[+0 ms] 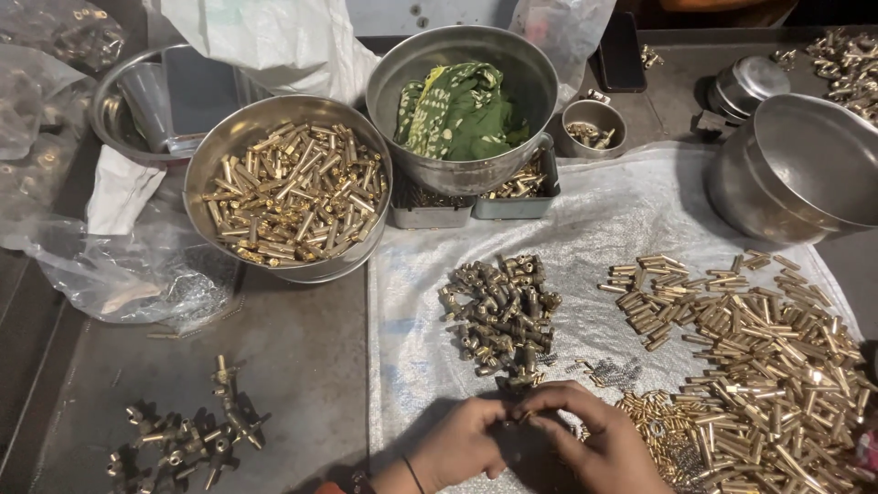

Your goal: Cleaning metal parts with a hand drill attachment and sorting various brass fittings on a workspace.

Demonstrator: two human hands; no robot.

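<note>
Both hands meet low on a white sheet [604, 220] covering the worktop. The left hand [457, 444] and right hand [594, 439] pinch a small brass fitting [514, 413] between their fingers, just below a heap of fittings [501, 311].

Our two bare hands at the bottom centre of the frame, our left hand [460, 442] with a thin dark band at the wrist, our right hand [599, 439] unadorned, no sleeves visible
</note>
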